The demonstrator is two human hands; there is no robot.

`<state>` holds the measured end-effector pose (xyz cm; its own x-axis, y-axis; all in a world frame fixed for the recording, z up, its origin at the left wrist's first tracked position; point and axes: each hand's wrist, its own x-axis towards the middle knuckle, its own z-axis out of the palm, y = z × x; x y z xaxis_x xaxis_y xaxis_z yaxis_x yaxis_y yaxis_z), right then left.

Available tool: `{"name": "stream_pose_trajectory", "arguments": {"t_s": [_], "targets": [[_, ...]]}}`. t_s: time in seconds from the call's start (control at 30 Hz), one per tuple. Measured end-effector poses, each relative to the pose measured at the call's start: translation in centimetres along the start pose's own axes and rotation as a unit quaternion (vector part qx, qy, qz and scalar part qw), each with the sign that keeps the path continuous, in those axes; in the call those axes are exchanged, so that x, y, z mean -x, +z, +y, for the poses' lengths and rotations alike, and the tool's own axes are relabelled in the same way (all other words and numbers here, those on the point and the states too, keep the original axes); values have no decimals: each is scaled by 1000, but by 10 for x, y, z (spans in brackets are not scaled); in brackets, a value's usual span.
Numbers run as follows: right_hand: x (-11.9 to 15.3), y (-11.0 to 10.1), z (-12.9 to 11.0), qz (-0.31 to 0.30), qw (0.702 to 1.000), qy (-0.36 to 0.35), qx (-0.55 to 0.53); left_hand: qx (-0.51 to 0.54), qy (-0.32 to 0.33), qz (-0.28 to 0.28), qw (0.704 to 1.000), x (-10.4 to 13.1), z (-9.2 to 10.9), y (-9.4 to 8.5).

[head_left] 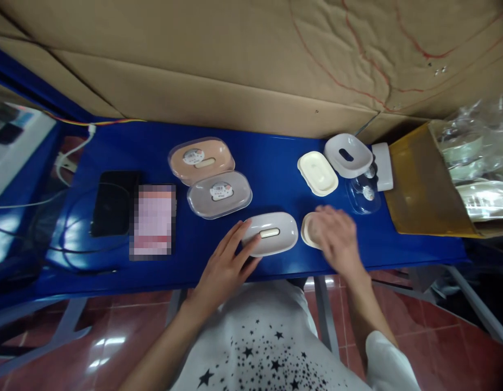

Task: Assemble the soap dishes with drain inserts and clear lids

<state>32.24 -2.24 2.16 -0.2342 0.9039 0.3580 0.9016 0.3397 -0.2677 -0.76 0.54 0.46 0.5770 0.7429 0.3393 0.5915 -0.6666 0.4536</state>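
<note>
A light grey oval soap dish (282,244) lies near the table's front edge, a cream piece showing in its middle slot. My left hand (229,260) grips its left end, fingers over the rim. Just right of it lies a small cream oval tray (309,231), partly covered by my right hand (337,236). That hand is blurred, so whether its fingers close on the tray is unclear. Behind it sits a larger cream tray (318,174), beside a grey slotted dish (347,155). Clear lids (363,195) with round stickers rest close by.
Left of centre, a peach dish (213,149) and a grey dish (198,205) wear clear stickered lids. A phone (152,222), a black device (115,203) and cables lie at left. An open carton (414,190) holds bagged pieces at right. Cardboard (194,60) backs the blue table (271,163).
</note>
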Motion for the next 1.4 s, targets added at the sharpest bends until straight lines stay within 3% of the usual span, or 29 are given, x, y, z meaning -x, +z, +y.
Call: {"name": "stream_pose_trajectory", "arguments": {"t_s": [0.07, 0.13, 0.23, 0.37, 0.57, 0.67, 0.87, 0.97, 1.1, 1.4], "targets": [[-1, -15, 40, 66, 987, 132, 68, 7, -5, 1, 1000, 0, 0, 0], [-1, -24, 75, 90, 966, 226, 91, 17, -9, 3, 1000, 0, 0, 1], [3, -25, 97, 95, 958, 264, 53, 28, -14, 7, 999, -3, 2, 2], [9, -26, 81, 110, 959, 261, 18, 25, -16, 8, 1000, -7, 4, 2], [21, -43, 36, 132, 917, 330, -181, 49, 1, -5, 999, -11, -2, -1], [21, -42, 16, 90, 920, 291, -248, 94, -24, -30, 995, -16, -7, -2], [1, -18, -20, -23, 963, 19, -269, 198, -105, -57, 973, -24, -15, -4], [-10, -7, -30, -47, 965, -62, -250, 211, -109, -75, 968, -23, -18, -5], [-18, 1, -35, -90, 964, -105, -226, 201, -100, -78, 971, -20, -18, -4], [-23, 5, -36, -128, 977, -104, -133, 182, -93, -53, 977, -22, -24, -1]]}}
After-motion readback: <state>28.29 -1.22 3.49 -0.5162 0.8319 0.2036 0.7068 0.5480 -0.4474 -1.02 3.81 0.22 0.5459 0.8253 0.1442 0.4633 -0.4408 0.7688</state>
